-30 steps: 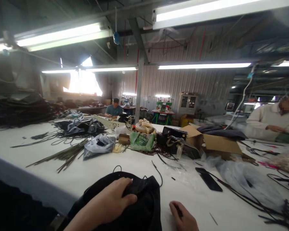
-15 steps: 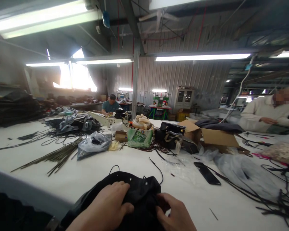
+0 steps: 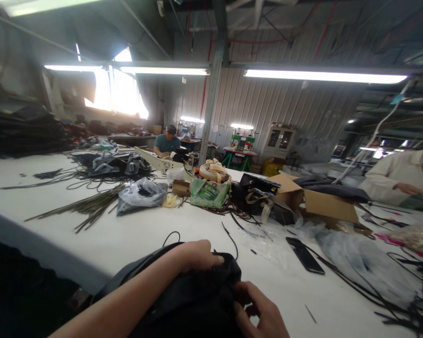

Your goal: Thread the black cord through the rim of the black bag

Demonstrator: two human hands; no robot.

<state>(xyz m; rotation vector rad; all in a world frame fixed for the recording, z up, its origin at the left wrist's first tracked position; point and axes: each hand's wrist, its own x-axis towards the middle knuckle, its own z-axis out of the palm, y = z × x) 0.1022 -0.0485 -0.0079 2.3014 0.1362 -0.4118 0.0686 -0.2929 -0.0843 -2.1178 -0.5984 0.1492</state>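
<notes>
Black fabric item (image 3: 200,305): on white table (image 3: 285,291), near edge, under both hands | left hand (image 3: 199,254): over its top, fingers bent, tips hidden, grip cannot be told | right hand (image 3: 260,310): thumb and fingers pinching its right edge

Busy workshop, industrial in build

A ribbed wall (image 3: 313,103) spans the upper middle and right of the frame, with a bare post (image 3: 211,105) near centre and tube lights (image 3: 324,76) strung across, as in a factory hall. Just right of centre stands a green machine (image 3: 242,140), a cabinet (image 3: 279,139) beside it. In front, a long white table (image 3: 127,239) is strewn with materials: thin cords (image 3: 88,204) at left, a plastic bag (image 3: 141,197), tan coils (image 3: 214,171) above a green box (image 3: 208,192) in the middle, a carton (image 3: 329,205) at right. A dark stack (image 3: 24,126) lies at the left edge. A person in teal (image 3: 166,142) bows forward left of centre; a person in pale (image 3: 391,171) shows at the right edge.
</notes>
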